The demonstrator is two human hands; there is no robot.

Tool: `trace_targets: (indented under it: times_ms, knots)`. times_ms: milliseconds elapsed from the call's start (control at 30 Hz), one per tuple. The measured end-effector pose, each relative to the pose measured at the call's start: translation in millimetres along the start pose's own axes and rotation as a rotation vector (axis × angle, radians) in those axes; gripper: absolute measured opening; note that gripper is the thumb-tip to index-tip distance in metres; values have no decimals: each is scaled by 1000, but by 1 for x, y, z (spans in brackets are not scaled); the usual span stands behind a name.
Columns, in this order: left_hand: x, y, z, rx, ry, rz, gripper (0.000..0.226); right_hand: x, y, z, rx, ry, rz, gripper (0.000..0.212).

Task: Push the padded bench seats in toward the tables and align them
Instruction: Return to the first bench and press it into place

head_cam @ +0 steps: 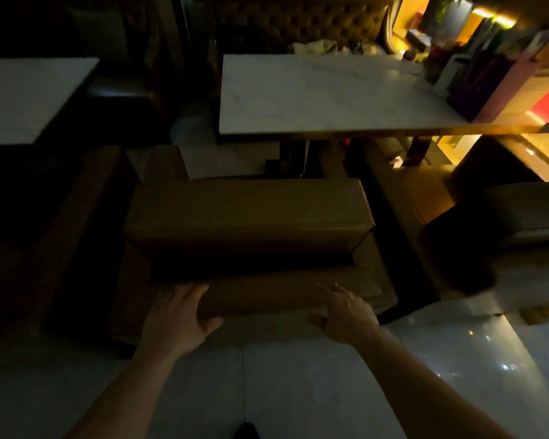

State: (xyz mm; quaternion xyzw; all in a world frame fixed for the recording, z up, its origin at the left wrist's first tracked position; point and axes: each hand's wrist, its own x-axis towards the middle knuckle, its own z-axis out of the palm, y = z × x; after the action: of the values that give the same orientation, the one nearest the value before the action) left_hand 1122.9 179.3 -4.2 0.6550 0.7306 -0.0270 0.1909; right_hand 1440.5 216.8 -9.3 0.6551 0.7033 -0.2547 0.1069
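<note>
A brown padded bench seat (pixel 251 213) stands in front of me, its low backrest (pixel 267 296) nearest to me. My left hand (pixel 176 315) grips the top of the backrest at its left part, thumb on the near side. My right hand (pixel 346 312) holds the same backrest toward its right end. Beyond the bench stands a white marble table (pixel 324 96) with a dark pedestal, and a strip of floor shows between the bench and the table's base. A second white table (pixel 23 96) is at the far left.
Another brown bench (pixel 86 223) sits in shadow at the left. A lit bench (pixel 425 198) and a dark padded seat (pixel 520 217) are at the right. A tufted sofa back (pixel 298 26) stands behind the table, paper bags (pixel 488 77) on the table's right end. Glossy tiled floor (pixel 298 391) lies below me.
</note>
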Motion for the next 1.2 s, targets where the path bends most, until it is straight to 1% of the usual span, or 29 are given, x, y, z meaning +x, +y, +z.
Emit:
trace_targets:
  times_ms: [167, 300, 400, 533, 633, 733, 800, 900, 1000, 1100, 1200]
  knots:
    - [-48, 21, -31, -22, 21, -2, 81, -44, 2, -27, 9, 29, -39, 79]
    - [-83, 22, -45, 25, 7, -19, 79, -79, 7, -42, 12, 31, -83, 73]
    - [-101, 21, -49, 17, 6, -17, 83, -105, 8, -49, 23, 43, -91, 73]
    - [-111, 29, -63, 15, 14, 32, 90, -135, 0, -56, 36, 72, -89, 76]
    - [-114, 30, -74, 29, 29, 92, 92, -156, -13, -61, 9, 120, -78, 74]
    - [-125, 16, -86, 18, 19, 124, 92, -174, -37, -64, -21, 139, -59, 69]
    - [-136, -7, -94, -5, -9, 123, 95, -183, -61, -61, -36, 151, -70, 66]
    - [-157, -63, -106, -83, -37, 97, 98, -197, -112, -51, -37, 179, -111, 64]
    - [-183, -135, -120, -154, -45, 77, 97, -210, -178, -40, -29, 167, -178, 52]
    - [-205, -215, -132, -205, -7, 40, 96, -211, -252, -23, -34, 111, -223, 41]
    - [-226, -293, -140, -253, 36, -2, 96, -204, -327, 2, -66, 92, -264, 38]
